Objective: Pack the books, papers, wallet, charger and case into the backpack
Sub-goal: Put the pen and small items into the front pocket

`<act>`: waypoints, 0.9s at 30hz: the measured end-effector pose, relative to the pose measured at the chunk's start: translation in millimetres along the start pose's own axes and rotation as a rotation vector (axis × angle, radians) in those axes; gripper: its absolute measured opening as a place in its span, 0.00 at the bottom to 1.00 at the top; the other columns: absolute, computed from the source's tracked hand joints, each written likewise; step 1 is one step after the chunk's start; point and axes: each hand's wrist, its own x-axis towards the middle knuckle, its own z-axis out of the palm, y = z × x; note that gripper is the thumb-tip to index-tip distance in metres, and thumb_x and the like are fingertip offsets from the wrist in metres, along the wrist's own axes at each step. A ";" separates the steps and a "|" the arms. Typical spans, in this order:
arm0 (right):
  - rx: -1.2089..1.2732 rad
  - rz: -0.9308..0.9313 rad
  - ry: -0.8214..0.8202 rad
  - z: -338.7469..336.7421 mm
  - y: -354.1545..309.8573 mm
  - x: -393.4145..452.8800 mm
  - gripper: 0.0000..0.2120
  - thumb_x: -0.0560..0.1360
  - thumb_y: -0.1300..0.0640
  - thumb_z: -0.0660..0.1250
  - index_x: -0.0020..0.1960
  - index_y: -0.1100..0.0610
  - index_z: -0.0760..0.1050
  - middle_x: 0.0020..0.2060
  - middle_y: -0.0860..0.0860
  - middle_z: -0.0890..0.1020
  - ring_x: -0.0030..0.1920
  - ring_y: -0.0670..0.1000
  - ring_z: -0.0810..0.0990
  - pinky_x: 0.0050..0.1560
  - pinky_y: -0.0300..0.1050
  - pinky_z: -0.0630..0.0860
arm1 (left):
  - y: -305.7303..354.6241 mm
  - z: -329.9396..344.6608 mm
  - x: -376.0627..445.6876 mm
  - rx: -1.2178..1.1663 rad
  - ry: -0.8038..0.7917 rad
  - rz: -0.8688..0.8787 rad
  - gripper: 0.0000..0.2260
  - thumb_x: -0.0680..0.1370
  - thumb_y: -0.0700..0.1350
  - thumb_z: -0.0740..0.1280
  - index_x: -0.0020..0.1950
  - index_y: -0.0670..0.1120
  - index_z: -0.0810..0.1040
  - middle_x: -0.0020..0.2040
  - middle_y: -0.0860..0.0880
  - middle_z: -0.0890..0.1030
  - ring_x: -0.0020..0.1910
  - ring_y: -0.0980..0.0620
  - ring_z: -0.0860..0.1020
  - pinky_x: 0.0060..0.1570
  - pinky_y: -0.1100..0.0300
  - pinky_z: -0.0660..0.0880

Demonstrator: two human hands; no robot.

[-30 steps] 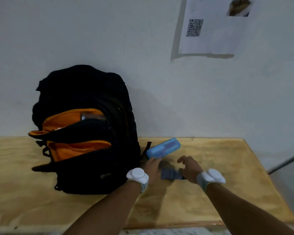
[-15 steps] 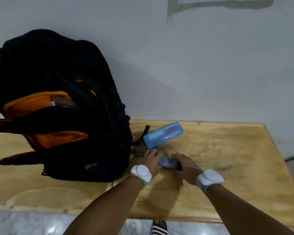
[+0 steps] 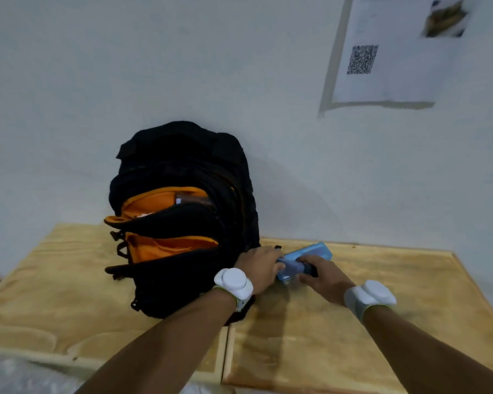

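A black backpack (image 3: 182, 285) with orange lining stands on the wooden table (image 3: 382, 342) against the wall, with two front pockets gaping open. In the upper pocket the edge of an item (image 3: 191, 201) shows. Just right of the backpack, my left hand (image 3: 261, 268) and my right hand (image 3: 323, 277) grip a small dark-blue wallet (image 3: 295, 269) between them, one at each end. Behind the wallet a light-blue case (image 3: 318, 251) lies on the table, partly hidden by my hands.
A printed sheet with a QR code (image 3: 382, 58) hangs on the white wall at the upper right. White trackers sit on both wrists. The table's front edge runs below my forearms, with a seam between two boards near the middle.
Both hands closed on the wallet and lifted it off the table, in front of the blue case. The camera view dipped and then came back up.
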 end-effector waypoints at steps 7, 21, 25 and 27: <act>-0.044 -0.228 0.136 8.9 -103.3 -12.1 0.13 0.75 0.52 0.69 0.58 0.53 0.76 0.50 0.52 0.81 0.50 0.53 0.78 0.52 0.46 0.74 | -32.0 -103.6 -62.7 0.087 0.163 0.059 0.08 0.79 0.51 0.59 0.56 0.53 0.75 0.55 0.51 0.77 0.55 0.46 0.76 0.51 0.50 0.75; -0.295 -0.370 0.047 63.8 -257.7 16.2 0.17 0.78 0.53 0.63 0.67 0.50 0.69 0.59 0.51 0.74 0.59 0.55 0.74 0.59 0.47 0.71 | -158.3 -162.8 -159.4 0.018 0.262 -0.192 0.10 0.80 0.48 0.61 0.58 0.49 0.78 0.53 0.46 0.83 0.54 0.44 0.79 0.51 0.51 0.76; -0.443 -0.327 -0.085 76.9 -273.9 33.9 0.18 0.78 0.58 0.63 0.67 0.51 0.70 0.60 0.55 0.73 0.59 0.59 0.74 0.57 0.51 0.72 | -171.1 -150.2 -155.6 0.038 0.104 -0.294 0.12 0.79 0.49 0.62 0.60 0.52 0.80 0.54 0.43 0.82 0.54 0.41 0.79 0.51 0.52 0.76; -0.519 -0.274 -0.117 82.1 -274.8 42.5 0.18 0.78 0.58 0.63 0.67 0.49 0.71 0.61 0.56 0.74 0.59 0.60 0.75 0.57 0.53 0.74 | -176.5 -150.4 -151.2 0.012 0.030 -0.318 0.11 0.78 0.49 0.64 0.58 0.52 0.82 0.54 0.42 0.82 0.54 0.41 0.79 0.50 0.54 0.74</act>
